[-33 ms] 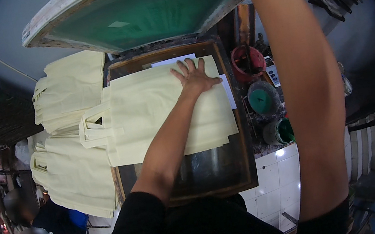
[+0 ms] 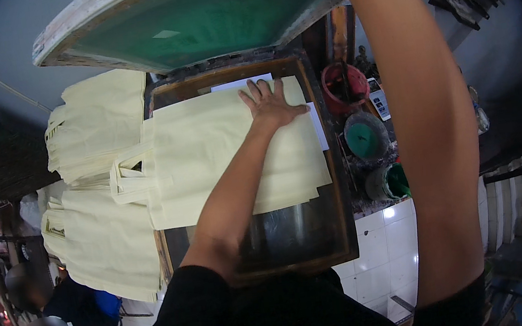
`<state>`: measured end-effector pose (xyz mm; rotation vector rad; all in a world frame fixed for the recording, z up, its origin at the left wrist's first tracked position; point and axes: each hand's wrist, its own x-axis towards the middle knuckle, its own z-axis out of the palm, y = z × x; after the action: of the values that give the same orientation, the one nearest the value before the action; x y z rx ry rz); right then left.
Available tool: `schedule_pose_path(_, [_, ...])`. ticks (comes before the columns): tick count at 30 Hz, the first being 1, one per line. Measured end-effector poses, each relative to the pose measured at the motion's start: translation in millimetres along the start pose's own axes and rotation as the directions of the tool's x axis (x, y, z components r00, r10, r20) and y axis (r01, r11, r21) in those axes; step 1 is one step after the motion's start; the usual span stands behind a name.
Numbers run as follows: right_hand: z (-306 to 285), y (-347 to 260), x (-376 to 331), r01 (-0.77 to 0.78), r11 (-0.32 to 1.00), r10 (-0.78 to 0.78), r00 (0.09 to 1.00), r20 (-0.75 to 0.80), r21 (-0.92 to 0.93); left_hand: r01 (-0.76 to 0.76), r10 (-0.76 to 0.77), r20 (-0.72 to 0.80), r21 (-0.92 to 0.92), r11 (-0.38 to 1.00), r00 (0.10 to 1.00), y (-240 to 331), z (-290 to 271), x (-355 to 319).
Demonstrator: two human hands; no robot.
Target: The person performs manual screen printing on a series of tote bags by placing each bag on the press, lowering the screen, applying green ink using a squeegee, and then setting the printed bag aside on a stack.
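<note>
My left hand (image 2: 272,110) lies flat with spread fingers on a cream tote bag (image 2: 200,151), near the end away from its handles. The bag lies flat on a dark, wood-edged printing board (image 2: 297,237), its handles pointing left. Bits of white paper (image 2: 317,126) show from under its far and right edges. Above the board, a silk-screen frame (image 2: 190,27) with green mesh is tilted up. My right arm (image 2: 432,114) reaches up toward the frame's right end; the hand itself is beyond the picture's top edge.
Two stacks of cream bags (image 2: 103,243) lie left of the board. On the right stand a red bucket (image 2: 335,97), a bowl of green ink (image 2: 363,139), a tub with green ink (image 2: 379,184) and a phone (image 2: 378,103). People sit at lower left.
</note>
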<state>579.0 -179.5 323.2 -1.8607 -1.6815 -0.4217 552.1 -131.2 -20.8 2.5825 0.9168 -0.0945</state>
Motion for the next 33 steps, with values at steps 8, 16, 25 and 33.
schedule_pose_path(8, [64.8,-30.7,-135.1,-0.022,0.998,0.022,1.0,0.008,-0.059,-0.503,-0.021,-0.502,-0.863,-0.049,0.865,-93.7,-72.6,-208.2])
schedule_pose_path(16, [182.9,-55.3,-300.3,0.059,0.998,-0.053,0.976,0.211,-0.021,0.123,-0.139,0.132,-0.99,-0.073,0.981,-144.8,46.9,-311.2])
schedule_pose_path(25, [159.6,-55.7,-290.5,0.03,0.995,-0.069,0.9,0.431,0.098,0.184,-0.106,0.194,-0.978,-0.096,0.975,-154.3,53.0,-309.1])
schedule_pose_path(33, [206.5,-24.6,-279.3,0.143,0.99,-0.139,0.956,0.258,0.005,0.168,-0.042,0.177,-0.972,-0.164,0.983,-163.7,63.4,-315.2])
